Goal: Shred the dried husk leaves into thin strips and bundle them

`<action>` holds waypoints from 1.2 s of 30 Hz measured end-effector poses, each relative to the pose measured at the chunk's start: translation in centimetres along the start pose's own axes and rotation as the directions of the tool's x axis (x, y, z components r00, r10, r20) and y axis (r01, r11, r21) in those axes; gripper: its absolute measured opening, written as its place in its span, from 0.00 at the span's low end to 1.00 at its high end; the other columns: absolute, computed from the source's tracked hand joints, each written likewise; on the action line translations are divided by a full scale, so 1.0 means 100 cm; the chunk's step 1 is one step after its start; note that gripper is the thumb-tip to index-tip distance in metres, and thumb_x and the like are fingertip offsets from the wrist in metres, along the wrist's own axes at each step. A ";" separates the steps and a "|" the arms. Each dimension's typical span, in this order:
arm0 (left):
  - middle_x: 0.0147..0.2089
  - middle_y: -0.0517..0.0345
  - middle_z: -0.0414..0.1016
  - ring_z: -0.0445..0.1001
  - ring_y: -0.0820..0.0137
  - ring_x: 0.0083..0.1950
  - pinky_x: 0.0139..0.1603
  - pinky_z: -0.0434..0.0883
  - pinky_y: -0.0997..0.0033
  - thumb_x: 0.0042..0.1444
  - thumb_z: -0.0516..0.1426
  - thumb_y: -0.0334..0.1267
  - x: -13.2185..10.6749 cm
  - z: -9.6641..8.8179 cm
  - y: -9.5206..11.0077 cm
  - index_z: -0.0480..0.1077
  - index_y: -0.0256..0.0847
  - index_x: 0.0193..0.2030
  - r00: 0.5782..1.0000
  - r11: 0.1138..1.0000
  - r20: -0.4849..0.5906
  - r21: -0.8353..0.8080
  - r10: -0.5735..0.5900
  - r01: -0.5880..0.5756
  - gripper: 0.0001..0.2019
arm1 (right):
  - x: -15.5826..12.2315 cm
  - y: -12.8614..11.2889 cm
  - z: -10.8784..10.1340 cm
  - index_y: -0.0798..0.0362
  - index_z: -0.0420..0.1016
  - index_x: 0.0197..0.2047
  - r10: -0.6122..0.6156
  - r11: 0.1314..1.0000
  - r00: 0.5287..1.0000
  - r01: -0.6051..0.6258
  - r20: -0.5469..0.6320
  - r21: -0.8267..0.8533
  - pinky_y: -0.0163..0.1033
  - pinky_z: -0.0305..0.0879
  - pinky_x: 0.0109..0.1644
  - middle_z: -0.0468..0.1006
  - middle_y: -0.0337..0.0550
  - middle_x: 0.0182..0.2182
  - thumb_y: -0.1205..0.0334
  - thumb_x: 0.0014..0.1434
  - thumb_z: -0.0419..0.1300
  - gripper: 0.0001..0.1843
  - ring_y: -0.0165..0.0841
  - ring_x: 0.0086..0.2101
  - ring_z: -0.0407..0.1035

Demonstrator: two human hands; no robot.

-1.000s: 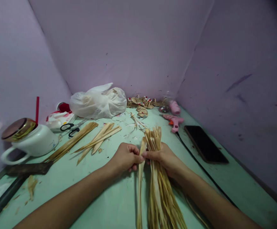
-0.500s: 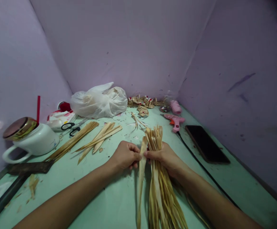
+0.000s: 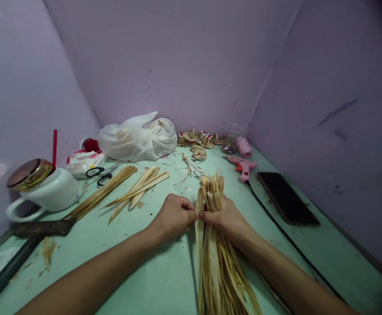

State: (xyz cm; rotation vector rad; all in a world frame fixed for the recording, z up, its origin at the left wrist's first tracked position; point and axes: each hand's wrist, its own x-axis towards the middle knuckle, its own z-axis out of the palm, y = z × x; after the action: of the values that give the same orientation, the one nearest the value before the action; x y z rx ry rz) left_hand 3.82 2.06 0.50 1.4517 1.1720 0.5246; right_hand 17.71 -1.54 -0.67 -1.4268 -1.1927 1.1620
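My right hand [image 3: 222, 218] is wrapped round a bundle of dried leaf strips [image 3: 219, 258], with its thumb across the front. The tops of the strips stick up above the fist and the long ends hang down toward me. One wider pale strip [image 3: 199, 236] lies at the bundle's left side, under the tip of my right thumb. My left hand [image 3: 179, 214] is closed in a pinch at the edge of that strip, its thumb almost meeting the right one. The fingers behind the bundle are hidden.
Loose strips [image 3: 140, 190] and a longer bunch [image 3: 105, 190] lie left, near black-handled scissors [image 3: 99, 173], a white mug [image 3: 58, 192] and a dark-handled tool [image 3: 16, 258]. A plastic bag [image 3: 138, 138] and woven pieces [image 3: 197, 140] sit behind. Right are a pink glue gun [image 3: 243, 166] and phone [image 3: 286, 199].
The wider strip has moved right, closer against the bundle in my right hand. My left hand has followed slightly to the right. The whole view has shifted a little.
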 end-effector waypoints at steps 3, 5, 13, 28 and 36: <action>0.10 0.64 0.60 0.55 0.78 0.12 0.14 0.52 0.77 0.38 0.53 0.29 -0.001 0.001 0.001 0.65 0.38 0.16 0.999 0.999 0.030 -0.012 -0.034 0.034 0.04 | -0.001 -0.002 0.002 0.54 0.66 0.23 -0.007 1.000 1.000 0.007 -0.012 -0.025 0.33 0.58 0.27 0.67 0.36 0.21 0.68 0.36 0.57 0.06 0.28 0.24 0.60; 0.10 0.63 0.61 0.55 0.77 0.12 0.15 0.52 0.76 0.38 0.52 0.29 -0.002 0.003 0.003 0.66 0.38 0.16 0.999 0.999 0.015 0.018 -0.045 0.045 0.04 | -0.002 -0.003 0.003 0.54 0.66 0.23 -0.012 0.999 0.999 0.010 -0.040 -0.038 0.33 0.58 0.27 0.67 0.36 0.21 0.68 0.35 0.56 0.06 0.29 0.24 0.60; 0.16 0.60 0.65 0.62 0.74 0.22 0.22 0.56 0.75 0.35 0.52 0.30 -0.008 0.009 0.006 0.67 0.37 0.14 0.956 0.938 -0.249 0.340 0.157 -0.065 0.05 | -0.002 -0.007 0.005 0.54 0.64 0.22 -0.017 0.990 0.987 -0.005 -0.159 -0.141 0.32 0.56 0.25 0.65 0.33 0.19 0.69 0.34 0.53 0.06 0.27 0.22 0.58; 0.23 0.55 0.74 0.68 0.70 0.26 0.27 0.61 0.73 0.38 0.52 0.31 0.021 -0.021 -0.008 0.73 0.38 0.21 0.948 0.886 -0.237 0.456 0.212 -0.084 0.08 | 0.003 -0.012 -0.019 0.53 0.66 0.26 0.148 0.909 0.983 -0.093 -0.105 0.407 0.31 0.62 0.21 0.69 0.33 0.18 0.68 0.33 0.63 0.13 0.28 0.19 0.65; 0.27 0.53 0.75 0.70 0.66 0.31 0.31 0.60 0.71 0.40 0.52 0.30 0.031 -0.052 -0.002 0.75 0.38 0.24 0.911 0.771 -0.322 0.637 0.258 0.007 0.09 | -0.006 -0.043 -0.082 0.53 0.63 0.27 -0.048 0.580 0.998 -0.013 0.050 0.814 0.19 0.48 0.16 0.62 0.27 0.17 0.70 0.36 0.58 0.11 0.15 0.15 0.55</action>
State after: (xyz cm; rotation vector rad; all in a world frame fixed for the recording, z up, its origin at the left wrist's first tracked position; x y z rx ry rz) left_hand 0.60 7.25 0.74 2.0810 1.6852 0.5644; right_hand 25.23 -2.27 4.79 -0.6441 -0.5309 1.4826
